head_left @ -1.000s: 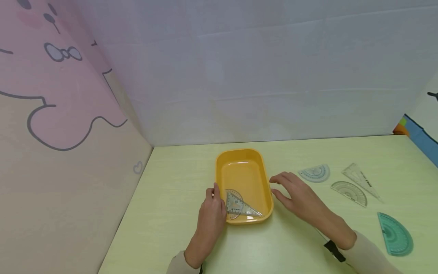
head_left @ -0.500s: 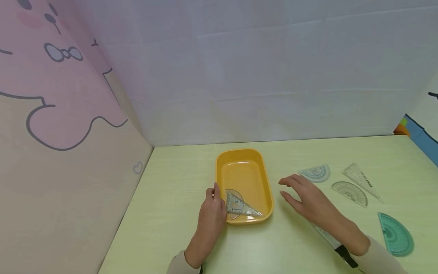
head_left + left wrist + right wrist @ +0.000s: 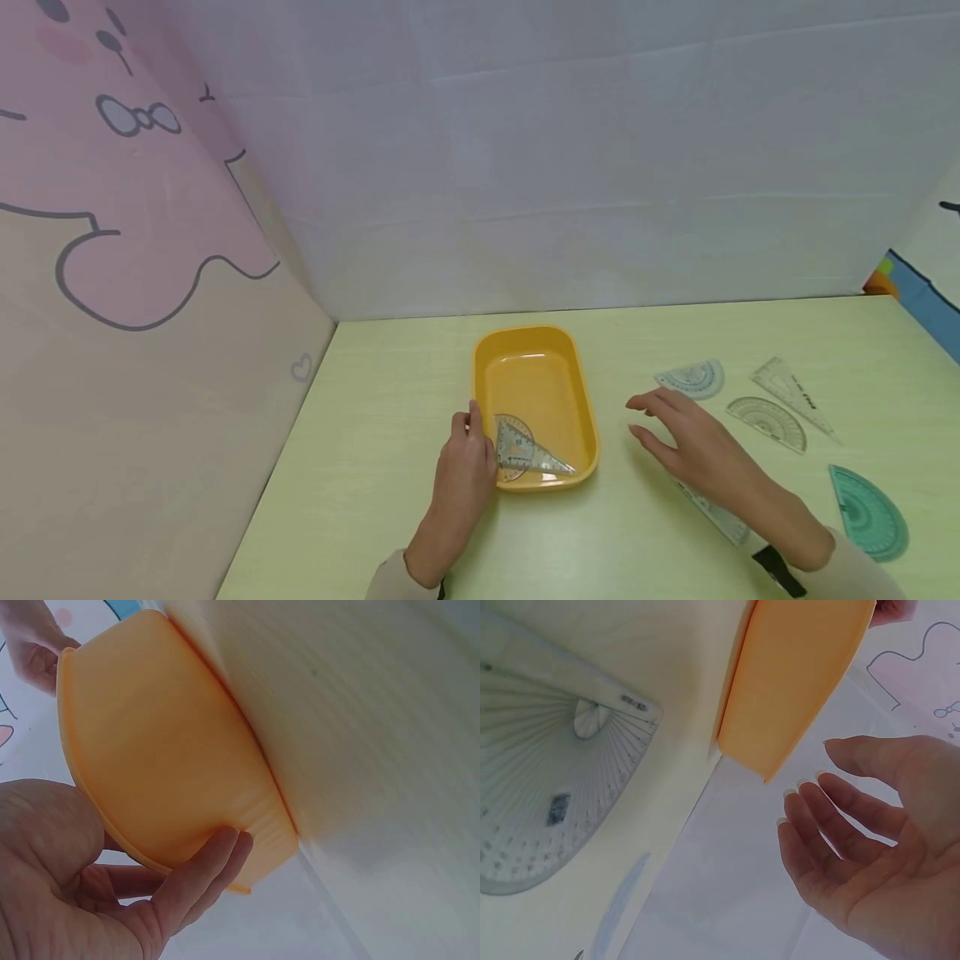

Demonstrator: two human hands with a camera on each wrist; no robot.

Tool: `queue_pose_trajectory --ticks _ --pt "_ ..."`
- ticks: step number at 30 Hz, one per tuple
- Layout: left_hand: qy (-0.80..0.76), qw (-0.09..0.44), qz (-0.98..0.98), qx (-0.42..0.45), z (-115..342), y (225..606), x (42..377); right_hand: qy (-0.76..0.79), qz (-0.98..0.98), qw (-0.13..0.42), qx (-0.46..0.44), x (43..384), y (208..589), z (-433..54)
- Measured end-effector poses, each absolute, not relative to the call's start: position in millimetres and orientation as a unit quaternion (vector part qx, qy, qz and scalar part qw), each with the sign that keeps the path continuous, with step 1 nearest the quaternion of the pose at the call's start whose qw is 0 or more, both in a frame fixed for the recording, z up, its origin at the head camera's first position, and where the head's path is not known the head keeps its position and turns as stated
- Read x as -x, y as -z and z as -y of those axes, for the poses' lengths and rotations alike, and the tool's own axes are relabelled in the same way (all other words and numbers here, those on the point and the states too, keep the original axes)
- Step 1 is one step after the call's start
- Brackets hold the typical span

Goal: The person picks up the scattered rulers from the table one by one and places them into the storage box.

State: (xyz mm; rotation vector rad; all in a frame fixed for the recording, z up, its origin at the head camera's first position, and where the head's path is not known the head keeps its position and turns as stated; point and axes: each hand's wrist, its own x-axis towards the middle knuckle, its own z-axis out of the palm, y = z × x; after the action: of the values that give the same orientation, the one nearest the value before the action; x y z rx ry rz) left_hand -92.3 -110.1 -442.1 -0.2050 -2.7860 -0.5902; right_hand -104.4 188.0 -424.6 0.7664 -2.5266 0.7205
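Observation:
My left hand (image 3: 465, 467) grips the left side of a yellow plastic tray (image 3: 536, 392). In the left wrist view some fingertips (image 3: 217, 855) lie against the tray's outer wall. Inside the tray, near its front, a clear set square (image 3: 536, 458) overlaps a clear round-edged protractor (image 3: 517, 425). To the right of the tray, my right hand (image 3: 705, 454) hovers with fingers relaxed and apart, holding nothing. Below its wrist, a clear measuring piece (image 3: 712, 510) lies partly hidden; the right wrist view shows a clear protractor (image 3: 555, 772) on the table beside the hand.
On the right of the pale green table (image 3: 375, 400) lie a bluish clear protractor (image 3: 693, 379), another clear protractor (image 3: 768, 422), a clear set square (image 3: 795, 396) and a green protractor (image 3: 870, 517), partly behind the right sleeve. A white sheet (image 3: 562, 167) hangs behind.
My right hand has moved away from the tray's right side, rightward and slightly nearer, uncovering more of the clear piece beneath it. The left hand and tray have not moved.

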Motion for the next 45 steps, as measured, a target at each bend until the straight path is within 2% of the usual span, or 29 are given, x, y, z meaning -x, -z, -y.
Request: queue_pose_trajectory --ticks 7,21,39,45 --pt "0.200 0.151 0.965 0.075 110.3 442.7 92.0 -0.249 0.909 0.197 -0.269 100.4 427.5 -194.6" --pt "0.197 0.151 0.966 0.073 110.7 444.3 92.7 -0.233 0.929 0.154 -0.243 89.7 435.4 -214.0" --pt "0.195 0.153 0.966 0.077 110.9 444.5 93.1 -0.222 0.956 0.043 -0.188 78.3 438.5 -226.8" --pt "0.197 0.149 0.966 0.074 110.6 444.5 92.9 -0.205 0.958 0.056 -0.192 74.1 442.2 -229.9"
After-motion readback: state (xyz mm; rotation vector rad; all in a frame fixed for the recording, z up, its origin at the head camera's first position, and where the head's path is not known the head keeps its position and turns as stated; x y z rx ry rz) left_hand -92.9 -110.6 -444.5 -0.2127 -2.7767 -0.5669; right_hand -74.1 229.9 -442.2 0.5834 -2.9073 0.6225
